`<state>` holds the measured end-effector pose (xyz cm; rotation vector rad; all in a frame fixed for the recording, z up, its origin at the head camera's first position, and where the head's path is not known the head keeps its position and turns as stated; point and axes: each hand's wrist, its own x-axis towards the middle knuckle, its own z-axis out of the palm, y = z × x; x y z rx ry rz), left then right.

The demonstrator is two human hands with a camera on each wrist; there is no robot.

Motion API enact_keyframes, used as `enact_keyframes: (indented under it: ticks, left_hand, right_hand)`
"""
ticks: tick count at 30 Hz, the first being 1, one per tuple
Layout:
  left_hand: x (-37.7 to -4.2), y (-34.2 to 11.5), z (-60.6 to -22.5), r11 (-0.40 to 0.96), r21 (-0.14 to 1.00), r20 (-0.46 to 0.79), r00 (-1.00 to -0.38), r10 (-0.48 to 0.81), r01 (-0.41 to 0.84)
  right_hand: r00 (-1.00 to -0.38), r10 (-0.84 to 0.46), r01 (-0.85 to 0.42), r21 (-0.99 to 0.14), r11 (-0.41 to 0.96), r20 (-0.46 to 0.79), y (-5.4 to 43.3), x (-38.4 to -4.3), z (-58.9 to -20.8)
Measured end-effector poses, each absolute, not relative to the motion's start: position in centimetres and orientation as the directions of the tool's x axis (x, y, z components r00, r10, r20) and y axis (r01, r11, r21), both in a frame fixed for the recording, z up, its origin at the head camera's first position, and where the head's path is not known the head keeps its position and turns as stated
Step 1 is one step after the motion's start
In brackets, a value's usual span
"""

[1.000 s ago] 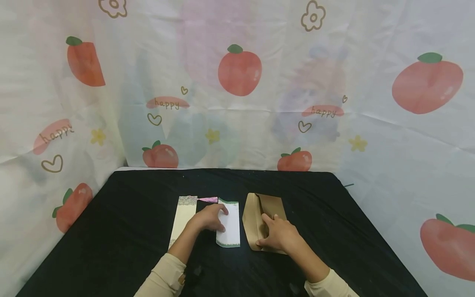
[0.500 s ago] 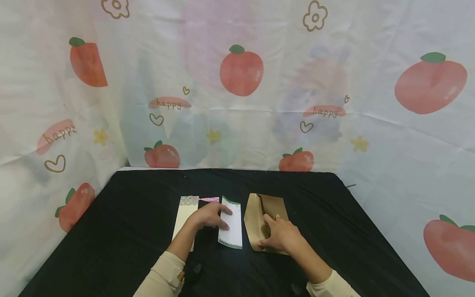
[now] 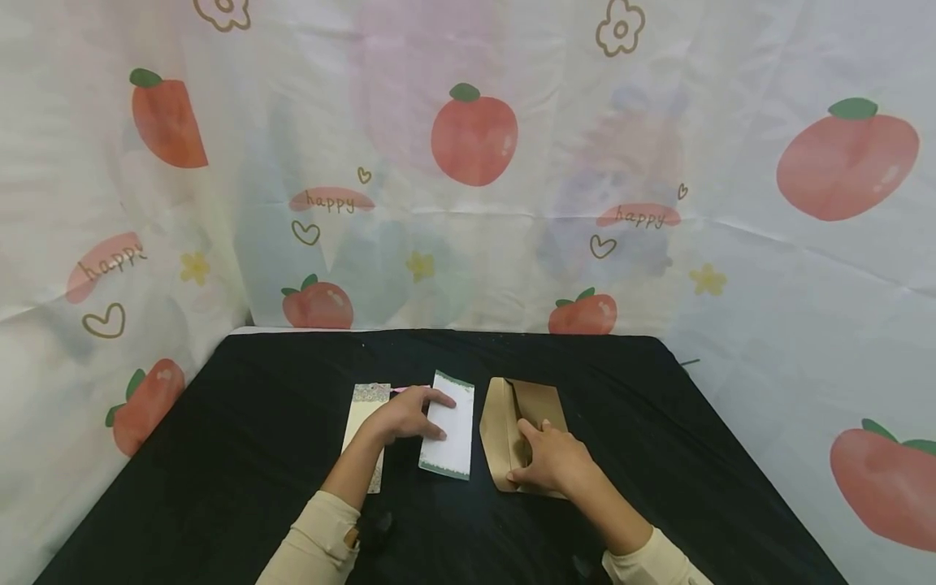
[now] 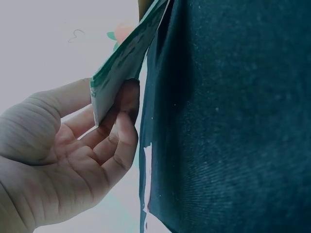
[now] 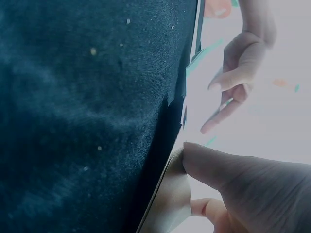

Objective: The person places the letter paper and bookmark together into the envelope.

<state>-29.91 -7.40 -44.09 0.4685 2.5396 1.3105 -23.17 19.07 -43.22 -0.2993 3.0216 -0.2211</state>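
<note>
My left hand pinches a white paper card with green-bordered ends. In the left wrist view, the card passes between the thumb and the fingers, tilted up from the dark cloth. To its right, my right hand holds a brown paper envelope, its pointed flap folded out to the left. The fingers are at the envelope's mouth, and the thumb is at the near end of the flap. The right wrist view has the thumb of the right hand on the edge of the envelope.
A cream bookmark with a patterned end lies left of the card, partly under the left forearm. Its pink tassel shows behind the left hand. Black cloth covers the table, and a fruit-printed curtain encloses it.
The left hand has shifted the white card slightly up and away, and the card now leans and hides most of the pink tassel. The right hand and the envelope have stayed put.
</note>
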Motion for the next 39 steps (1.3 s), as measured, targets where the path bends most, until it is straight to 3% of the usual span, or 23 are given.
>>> enact_keyframes:
  ticks: [25, 39]
  left_hand:
    - [-30.1, -6.9, -43.8, 0.497, 0.851, -0.02, -0.936, 0.353, 0.169]
    - [-29.5, -6.1, -43.1, 0.448, 0.869, 0.018, -0.918, 0.397, 0.21]
  right_hand:
    - [-0.977, -0.187, -0.169, -0.156, 0.973, -0.104, 18.9, -23.1, -42.9]
    - [-0.975, -0.197, -0.178, -0.167, 0.97, -0.1, 19.0, -23.1, -43.1]
